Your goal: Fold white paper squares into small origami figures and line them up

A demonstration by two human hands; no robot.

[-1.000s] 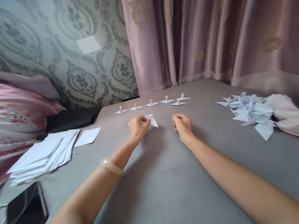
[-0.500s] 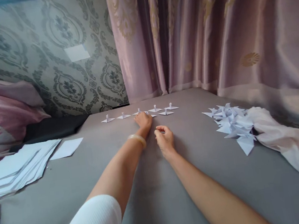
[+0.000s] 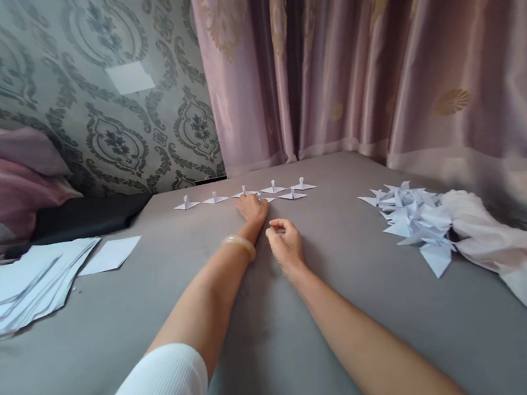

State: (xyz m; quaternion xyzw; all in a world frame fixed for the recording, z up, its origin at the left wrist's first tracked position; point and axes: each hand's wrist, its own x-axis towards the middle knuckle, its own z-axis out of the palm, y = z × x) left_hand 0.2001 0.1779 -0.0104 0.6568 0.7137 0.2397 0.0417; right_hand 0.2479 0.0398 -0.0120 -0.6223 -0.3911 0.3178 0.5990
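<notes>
Several white folded paper cranes (image 3: 273, 188) stand in two short rows at the far end of the grey cloth. My left hand (image 3: 252, 208), with a pale bangle on its wrist, is curled down over one paper crane (image 3: 267, 199) in the nearer row. Only part of that crane shows to the right of the knuckles, and my fingertips are mostly hidden. Nearer to me, my right hand (image 3: 287, 245) hovers over the cloth with its fingers curled in toward the thumb. Nothing shows in it.
A heap of folded paper cranes (image 3: 414, 216) lies on the right against bunched pale fabric (image 3: 502, 237). White paper sheets (image 3: 18, 288) are stacked on the left, with a single sheet (image 3: 112, 255) beside them. Curtains (image 3: 332, 52) and a patterned wall (image 3: 55, 89) stand behind.
My view has shifted slightly. My right hand has drawn a little to the left, its fingers curling closer to the thumb. My left hand stays at the same crane.
</notes>
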